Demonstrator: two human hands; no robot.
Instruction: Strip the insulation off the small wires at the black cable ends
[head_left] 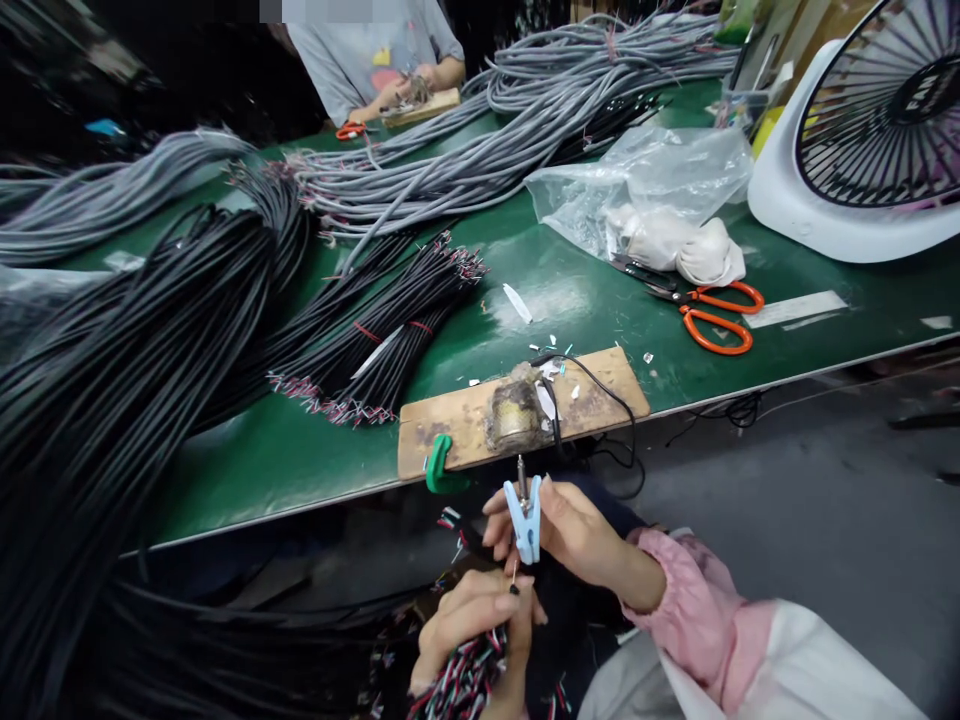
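Note:
My right hand [581, 525] has its thumb and fingers around a light-blue plastic clip [525, 525] shaped like a clothespin. A thin metal tip [521, 475] points up from the clip toward the bench edge. Just below, my left hand [469, 615] is closed, pinching a black cable end [514, 589] with a thin light wire standing up from it. Under its fingers lies a bunch of wire ends [469, 675] in red, white, green and black. Both hands are in front of the green table [300, 480], close together.
A wooden board [442, 420] with a green clamp [441, 465] and a round, grimy metal piece [515, 415] lies at the edge. Black cables [180, 300], grey cables [465, 170], orange-handled scissors [716, 315] and a white fan [795, 215] surround it. A co-worker [382, 60] sits opposite.

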